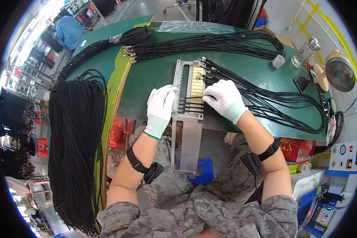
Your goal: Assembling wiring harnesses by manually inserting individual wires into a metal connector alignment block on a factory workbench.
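A metal fixture (pixel 177 84) with a slotted channel and a row of brass-coloured blocks (pixel 197 83) lies on the green table in front of me. Several black cables (pixel 192 105) are laid crosswise in its near end, their small connectors along the channel. My right hand (pixel 226 97), in a white glove, pinches a black cable (pixel 194 97) at the fixture's right edge. That cable runs left across the blocks. My left hand (pixel 159 104), also gloved, is at the fixture's left rail, fingers stretched toward the channel and thumb apart, with nothing visible in them.
Loose black cables (pixel 281 97) spread to the right, and a bundle (pixel 210 43) lies behind the fixture. A large cable heap (pixel 77 139) hangs at left. A glass bottle (pixel 305 51), white cup (pixel 278 61), phone (pixel 302 81) and fan (pixel 339 71) stand or lie at right. A person (pixel 68 31) is far left.
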The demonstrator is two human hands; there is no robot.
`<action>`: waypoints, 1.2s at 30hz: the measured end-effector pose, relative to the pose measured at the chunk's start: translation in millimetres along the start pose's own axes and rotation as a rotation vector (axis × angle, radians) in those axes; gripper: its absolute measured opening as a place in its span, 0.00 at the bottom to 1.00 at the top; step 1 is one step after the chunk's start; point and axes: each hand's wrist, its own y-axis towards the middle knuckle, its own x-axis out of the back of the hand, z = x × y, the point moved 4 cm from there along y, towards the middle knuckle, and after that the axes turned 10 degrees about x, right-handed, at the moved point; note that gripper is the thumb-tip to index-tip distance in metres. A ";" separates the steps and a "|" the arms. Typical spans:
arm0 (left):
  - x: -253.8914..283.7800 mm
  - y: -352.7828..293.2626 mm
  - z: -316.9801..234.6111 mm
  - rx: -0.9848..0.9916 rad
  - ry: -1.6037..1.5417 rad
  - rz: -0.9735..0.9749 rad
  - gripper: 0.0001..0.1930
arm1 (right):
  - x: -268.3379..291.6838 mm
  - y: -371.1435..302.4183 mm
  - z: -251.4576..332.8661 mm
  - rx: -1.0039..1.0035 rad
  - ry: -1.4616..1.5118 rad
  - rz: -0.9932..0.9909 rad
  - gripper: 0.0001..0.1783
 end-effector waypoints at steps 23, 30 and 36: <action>5.2 -7.4 -51.2 -0.587 0.586 0.144 0.19 | -45.4 53.3 -20.5 -0.177 -0.074 -0.050 0.13; -24.3 -8.2 -76.3 -0.607 0.435 0.239 0.14 | -57.6 37.6 -32.1 -0.383 0.094 0.160 0.08; -14.6 -2.9 -54.6 -0.634 0.366 0.200 0.14 | -50.6 29.9 -13.9 -0.123 0.223 0.056 0.08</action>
